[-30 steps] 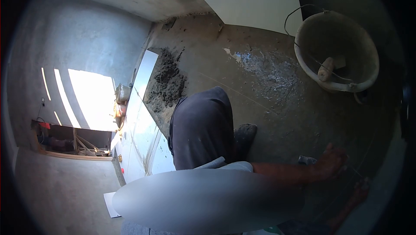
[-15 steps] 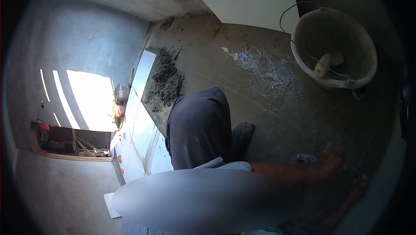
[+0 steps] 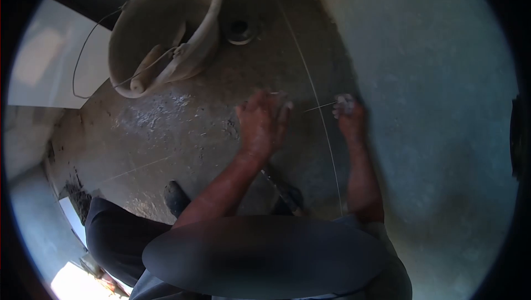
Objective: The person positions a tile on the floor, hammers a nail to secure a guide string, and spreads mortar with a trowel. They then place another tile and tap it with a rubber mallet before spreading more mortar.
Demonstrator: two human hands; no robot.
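Observation:
My left hand [image 3: 262, 124] is over the floor in the middle of the view, its fingers curled, with a pale sliver at the fingertips. Close to the wall, my right hand [image 3: 349, 115] has its fingers pinched together, whitish at the tips. A thin pale string [image 3: 319, 106] runs from the right fingers toward the left hand; its left part fades out against the floor. It crosses a long thin line [image 3: 313, 81] that stretches along the floor. Below my left hand, a narrow tool [image 3: 275, 183] lies by my shoe, partly hidden by the forearm.
A large dirty bucket [image 3: 213, 26] with a wire handle stands at upper left, a pale cylindrical object [image 3: 146, 68] inside. Beside it sits a round fitting [image 3: 240, 33]. The plastered wall [image 3: 437, 117] bounds the right side. A white panel [image 3: 61, 51] is at far left.
My view has swung right and down, bringing both hands from the lower right edge to mid-frame. The bucket now appears at upper left. The string still shows between the hands.

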